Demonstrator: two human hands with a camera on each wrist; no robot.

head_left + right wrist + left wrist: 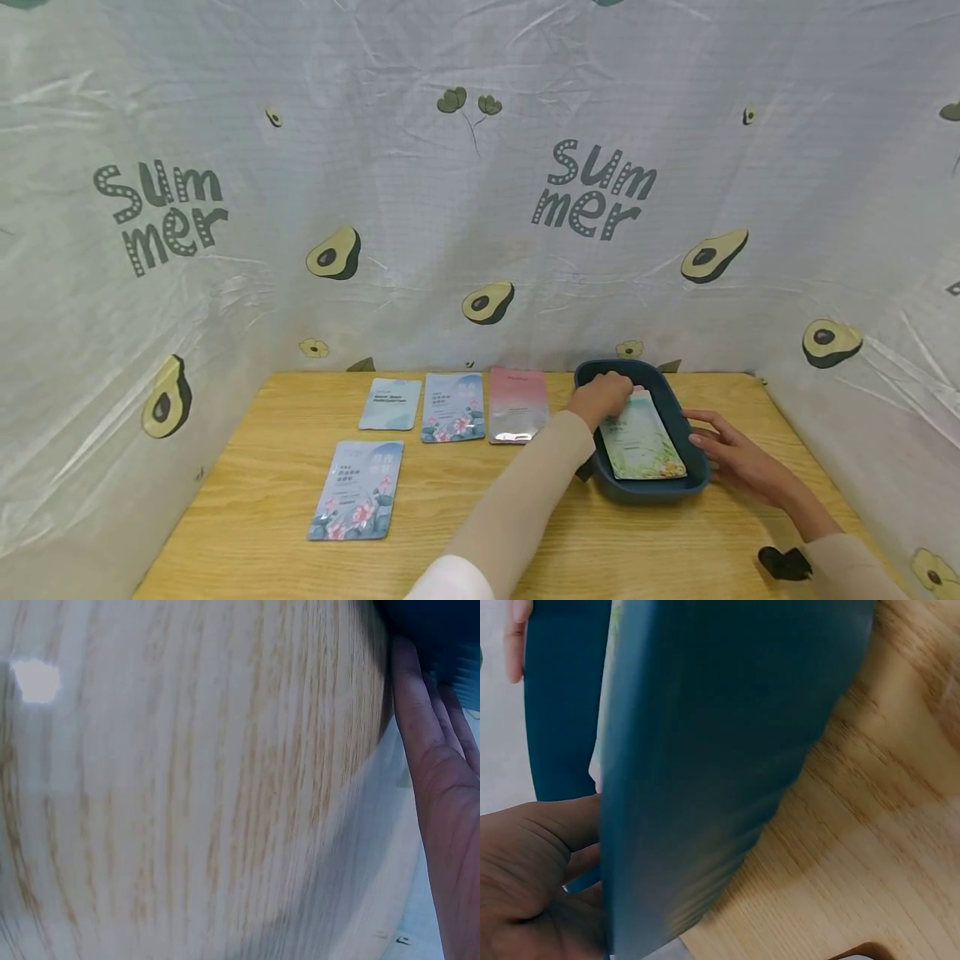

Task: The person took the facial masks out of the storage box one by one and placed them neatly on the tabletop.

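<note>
A green packet (643, 446) lies in a blue box (651, 494). The left hand (603, 395) is at its far end, fingertips hidden, so I can't tell its grip. The right hand (741, 462), fingers straight, touches the box. Four packs (356, 492) lie on the table (251, 525)

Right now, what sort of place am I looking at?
Perhaps a curtained-off workspace: avocado-print sheeting hangs behind and beside a wooden table with flat sachets and a dark blue bin.

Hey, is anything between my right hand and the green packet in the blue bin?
Yes, the side wall of the blue bin: your right hand touches its outside, while the green packet lies inside.
</note>
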